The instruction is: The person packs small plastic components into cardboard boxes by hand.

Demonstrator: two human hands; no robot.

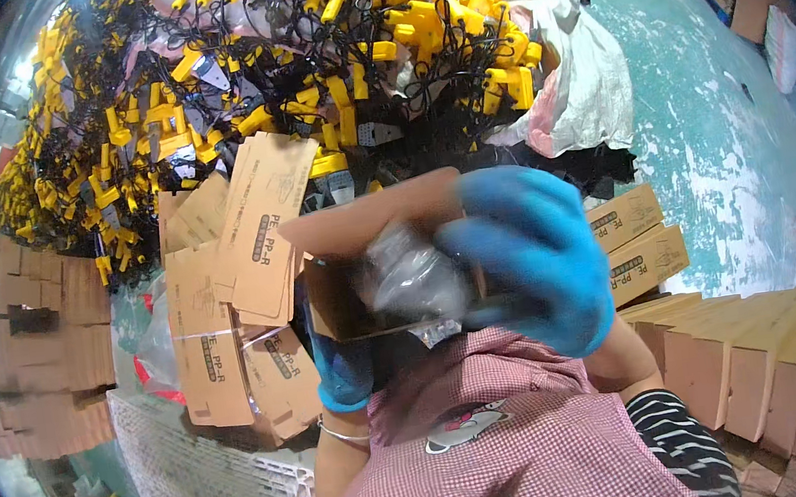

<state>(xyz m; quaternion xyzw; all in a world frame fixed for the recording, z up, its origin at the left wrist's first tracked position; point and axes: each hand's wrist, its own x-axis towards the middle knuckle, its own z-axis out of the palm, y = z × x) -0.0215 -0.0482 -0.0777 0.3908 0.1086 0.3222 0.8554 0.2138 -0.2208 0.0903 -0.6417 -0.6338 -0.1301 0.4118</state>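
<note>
In front of my apron, a small brown cardboard box [334, 308] is tilted with its opening toward me and a flap raised. Inside it lies something in a crinkled clear plastic bag [413, 271]; the contents cannot be made out. My left hand [344, 372], in a blue glove, is closed on the box from the left and below, most of its fingers hidden behind the cardboard. At the box's right edge is my blue-gloved right hand [540, 256]. Its bent fingers reach over the opening beside the bag, smeared by motion, so their grip is unclear.
A large heap of yellow-and-black corded tools [201, 104] spreads across the far side. Flattened cartons [206, 322] lie stacked at left, near a white plastic crate [218, 479]. Rows of brown boxes [729, 357] stand at right. A white woven sack [583, 57] slumps beside the heap.
</note>
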